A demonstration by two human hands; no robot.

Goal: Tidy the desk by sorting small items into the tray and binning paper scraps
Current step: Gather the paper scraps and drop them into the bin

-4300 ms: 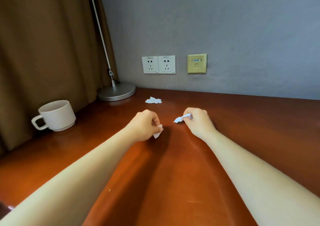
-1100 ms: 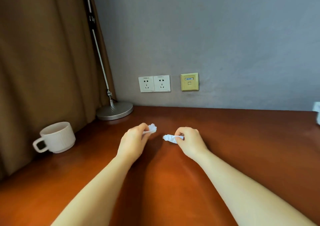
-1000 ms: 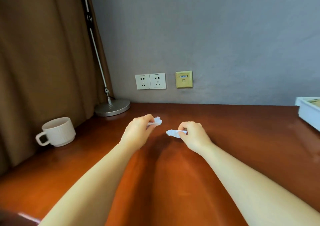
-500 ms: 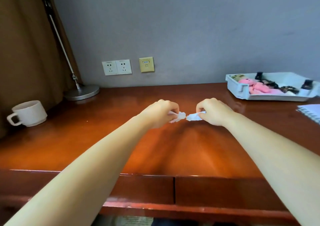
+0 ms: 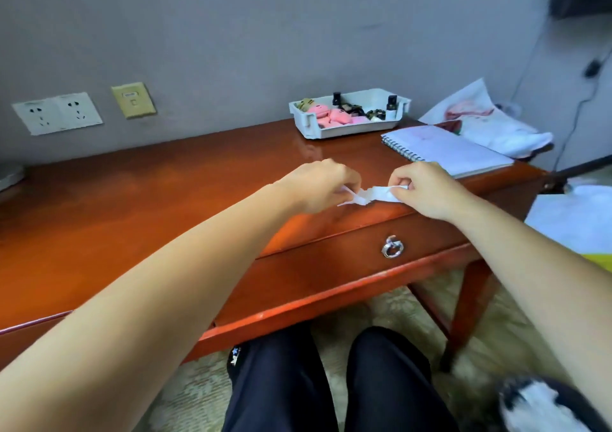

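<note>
Half done, seemingly: filled far-right tray (image 5: 351, 132), pinched paper scraps (image 5: 367, 195) between left hand (image 5: 323, 184) and right hand (image 5: 427, 189), not yet binned.

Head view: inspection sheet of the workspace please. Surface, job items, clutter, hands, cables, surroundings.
Surface: glossy red-brown desk; drawer front with a ring pull.
Job's things: paper scraps held over the desk's front edge; tray at the back holds pink toys and small dark bottles.
Clutter: spiral notebook beside the tray; white bag beyond it.
Hands: left hand and right hand each pinch a scrap.
Cables: one dark cable down the right wall.
Surroundings: grey wall, sockets, patterned carpet; no bin clearly seen.
</note>
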